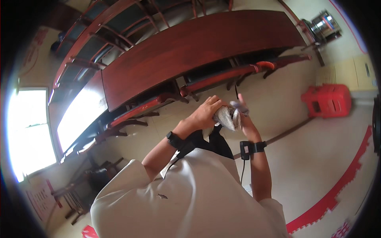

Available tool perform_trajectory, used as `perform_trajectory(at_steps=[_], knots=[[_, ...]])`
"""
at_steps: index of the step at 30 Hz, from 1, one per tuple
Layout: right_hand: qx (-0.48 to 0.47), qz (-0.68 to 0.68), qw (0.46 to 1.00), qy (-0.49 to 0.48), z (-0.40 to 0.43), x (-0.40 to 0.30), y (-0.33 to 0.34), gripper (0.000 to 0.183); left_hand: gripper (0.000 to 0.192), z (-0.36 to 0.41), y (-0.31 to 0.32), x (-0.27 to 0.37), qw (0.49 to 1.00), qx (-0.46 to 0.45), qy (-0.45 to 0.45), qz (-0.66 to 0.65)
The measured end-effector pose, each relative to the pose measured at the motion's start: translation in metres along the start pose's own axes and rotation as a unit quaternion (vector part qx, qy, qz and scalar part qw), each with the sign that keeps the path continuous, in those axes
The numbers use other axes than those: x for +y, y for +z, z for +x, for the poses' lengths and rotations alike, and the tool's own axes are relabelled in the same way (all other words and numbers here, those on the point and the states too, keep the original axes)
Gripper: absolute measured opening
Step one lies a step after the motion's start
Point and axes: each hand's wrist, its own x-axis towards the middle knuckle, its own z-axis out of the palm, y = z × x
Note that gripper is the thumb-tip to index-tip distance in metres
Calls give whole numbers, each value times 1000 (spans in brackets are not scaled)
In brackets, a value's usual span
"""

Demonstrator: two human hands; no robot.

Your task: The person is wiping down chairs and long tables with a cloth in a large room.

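Note:
A crumpled grey cloth is bunched between my two hands, above the floor and in front of my body. My left hand grips its left side from above with bent fingers. On the other side, my right hand holds the cloth against the palm; one finger points up, and the hand is slightly blurred. Folds of the cloth hide some of the right fingers. Each wrist wears a black strap, and the right one carries a small box with a cable.
A long dark-red wooden table stretches ahead, with wooden chairs along its near side. More chairs stand beyond it. A red plastic stool stands at the right, near a shiny metal container. A bright window lies left.

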Motion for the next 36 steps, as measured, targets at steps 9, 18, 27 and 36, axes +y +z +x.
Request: perform_trajectory(at_steps=[9,18,27,36], knots=[[-151,67,976,141,23,12,47,30,114,-41,7,-21,989,-81,-123,24],[258,-369,868,-207,144,-101,-63,43,45,0,-36,-164,884,266,-374,85],[292,-697,655,3,279,-46,-154,57,52,-24,4,-253,808,-62,-528,254],[146,-420,867,226,191,15,-263,55,68,-60,100,-160,660,192,-725,-39]])
